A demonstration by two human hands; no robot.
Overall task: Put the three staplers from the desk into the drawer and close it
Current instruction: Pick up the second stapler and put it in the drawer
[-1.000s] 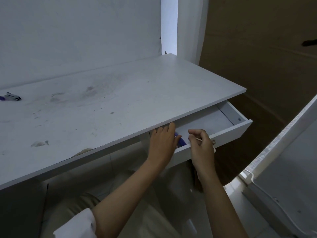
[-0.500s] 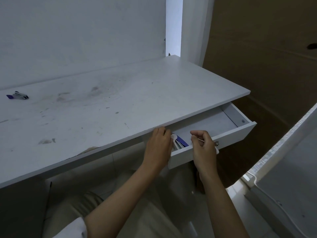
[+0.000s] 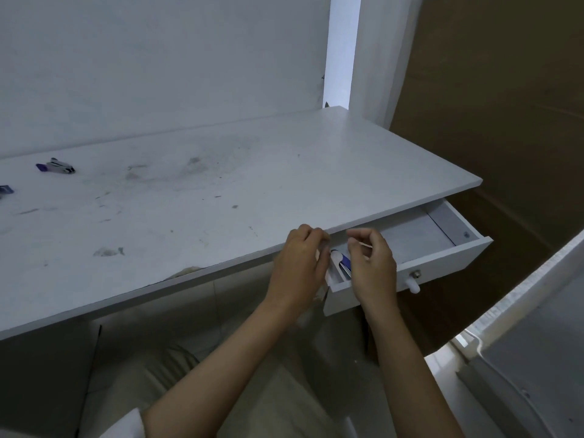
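Observation:
The white drawer [image 3: 448, 260] under the desk's right end stands pulled out. A blue and white stapler [image 3: 343, 263] lies inside at its left end, partly hidden between my hands. My left hand [image 3: 300, 263] hovers just left of it with loosely curled fingers and holds nothing. My right hand [image 3: 374, 267] is over the drawer front, to the right of the stapler, pinching a thin pale stick. A second stapler [image 3: 57, 166] lies far left on the desk [image 3: 252, 184]. A third stapler [image 3: 5, 190] is cut off by the left edge.
The drawer front carries a small knob [image 3: 414, 278]. A brown cardboard sheet [image 3: 505, 121] stands to the right of the desk. A white appliance [image 3: 537, 343] with a cable sits at the lower right. My legs are under the desk.
My left hand has drawn back from inside the drawer, leaving the blue stapler lying there in view. My right hand has lifted slightly above the drawer front. The view has shifted left.

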